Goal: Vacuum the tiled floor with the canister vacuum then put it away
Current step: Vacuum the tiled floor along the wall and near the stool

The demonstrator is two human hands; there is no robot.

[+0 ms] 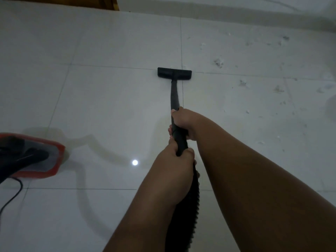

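Observation:
A black vacuum wand runs from my hands out to a flat black floor nozzle resting on the white tiled floor. My right hand grips the wand higher up, farther from me. Just below it my left hand is wrapped around the wand's lower end, where the ribbed black hose begins. The red and black canister sits on the floor at the left edge, partly cut off.
Scattered dust and debris lies on the tiles to the right of the nozzle. A black power cord trails from the canister at lower left. A wall base runs along the top, with a wooden door corner at upper left.

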